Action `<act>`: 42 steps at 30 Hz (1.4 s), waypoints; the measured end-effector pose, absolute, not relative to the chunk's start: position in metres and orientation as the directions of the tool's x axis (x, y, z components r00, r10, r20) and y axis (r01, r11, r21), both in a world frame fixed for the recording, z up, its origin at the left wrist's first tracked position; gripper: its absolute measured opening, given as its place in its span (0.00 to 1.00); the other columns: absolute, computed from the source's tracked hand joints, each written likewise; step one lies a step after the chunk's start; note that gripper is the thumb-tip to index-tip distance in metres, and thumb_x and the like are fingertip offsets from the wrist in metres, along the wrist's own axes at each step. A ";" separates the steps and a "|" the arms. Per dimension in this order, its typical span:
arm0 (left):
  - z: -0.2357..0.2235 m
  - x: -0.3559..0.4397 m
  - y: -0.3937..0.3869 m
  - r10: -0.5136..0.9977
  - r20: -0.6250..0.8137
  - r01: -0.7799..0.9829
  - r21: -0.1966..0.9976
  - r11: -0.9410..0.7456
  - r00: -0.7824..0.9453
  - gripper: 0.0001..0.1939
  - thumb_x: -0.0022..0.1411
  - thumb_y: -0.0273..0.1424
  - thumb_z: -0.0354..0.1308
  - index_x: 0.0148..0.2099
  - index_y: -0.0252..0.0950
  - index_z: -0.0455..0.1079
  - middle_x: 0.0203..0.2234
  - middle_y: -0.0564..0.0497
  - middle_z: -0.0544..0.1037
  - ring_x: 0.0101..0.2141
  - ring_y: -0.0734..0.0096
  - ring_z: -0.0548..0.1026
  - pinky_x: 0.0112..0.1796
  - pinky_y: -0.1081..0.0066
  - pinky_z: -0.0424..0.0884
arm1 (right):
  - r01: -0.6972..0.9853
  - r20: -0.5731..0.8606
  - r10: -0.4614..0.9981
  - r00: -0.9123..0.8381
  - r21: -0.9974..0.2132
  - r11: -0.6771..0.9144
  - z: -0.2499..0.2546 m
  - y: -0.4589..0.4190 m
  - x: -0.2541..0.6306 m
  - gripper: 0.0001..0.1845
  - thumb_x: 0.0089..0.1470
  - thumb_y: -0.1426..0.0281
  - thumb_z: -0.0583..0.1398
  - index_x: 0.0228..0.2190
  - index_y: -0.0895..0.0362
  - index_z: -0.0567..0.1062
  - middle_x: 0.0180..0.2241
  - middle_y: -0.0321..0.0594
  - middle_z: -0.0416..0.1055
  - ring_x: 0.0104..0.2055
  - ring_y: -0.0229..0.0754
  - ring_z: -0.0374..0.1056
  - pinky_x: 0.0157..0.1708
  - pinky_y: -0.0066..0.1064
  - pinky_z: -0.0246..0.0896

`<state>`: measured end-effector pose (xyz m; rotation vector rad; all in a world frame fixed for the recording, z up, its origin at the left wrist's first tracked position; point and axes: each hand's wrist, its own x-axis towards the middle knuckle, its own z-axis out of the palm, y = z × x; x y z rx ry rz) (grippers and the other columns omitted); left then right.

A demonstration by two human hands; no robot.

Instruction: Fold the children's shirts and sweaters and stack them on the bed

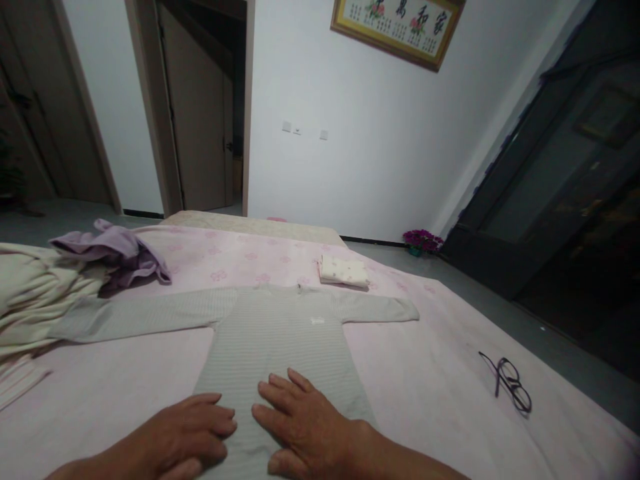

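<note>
A pale grey-green striped long-sleeved shirt lies spread face up, its sleeves stretched out to both sides and its collar pointing away from me. My right hand rests palm down on the lower front of the shirt, with its fingers spread. At the shirt's left edge is my left hand, its fingers loosely bent and slightly apart, nothing visible in them. The shirt's bottom hem is out of view. Its left-hand cuff reaches a heap of cream cloth.
Pink flowered sheeting covers the broad surface beneath. A purple garment lies by the cream heap. Beyond the shirt sits a folded cream cloth. Dark-framed eyeglasses lie at the right. Purple flowers stand on the floor by the wall.
</note>
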<state>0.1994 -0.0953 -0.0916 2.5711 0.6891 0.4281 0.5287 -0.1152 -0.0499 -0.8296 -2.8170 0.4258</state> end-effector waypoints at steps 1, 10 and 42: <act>-0.088 0.200 -0.086 0.644 0.170 0.480 0.533 -0.697 0.746 0.19 0.71 0.43 0.46 0.54 0.51 0.75 0.50 0.52 0.81 0.50 0.64 0.77 0.55 0.64 0.70 | 0.480 0.101 0.537 -0.837 -0.336 0.811 -0.051 -0.109 0.531 0.25 0.67 0.55 0.52 0.60 0.51 0.67 0.63 0.43 0.65 0.66 0.45 0.57 0.67 0.41 0.45; -0.067 0.193 0.061 0.964 0.261 0.904 0.399 -0.154 0.049 0.24 0.68 0.41 0.43 0.54 0.39 0.75 0.51 0.46 0.80 0.50 0.56 0.77 0.49 0.62 0.70 | 0.934 0.239 0.942 -0.234 -0.215 0.286 -0.056 0.056 0.567 0.18 0.67 0.69 0.50 0.52 0.54 0.75 0.53 0.42 0.74 0.54 0.43 0.68 0.55 0.31 0.58; -0.092 0.302 0.022 0.827 0.321 0.866 0.043 -0.499 0.461 0.25 0.68 0.34 0.50 0.64 0.36 0.67 0.64 0.43 0.67 0.66 0.49 0.58 0.66 0.47 0.51 | 0.968 0.361 0.917 -0.168 -0.114 0.222 -0.085 0.091 0.519 0.27 0.63 0.70 0.53 0.62 0.61 0.65 0.65 0.49 0.60 0.69 0.52 0.48 0.67 0.43 0.40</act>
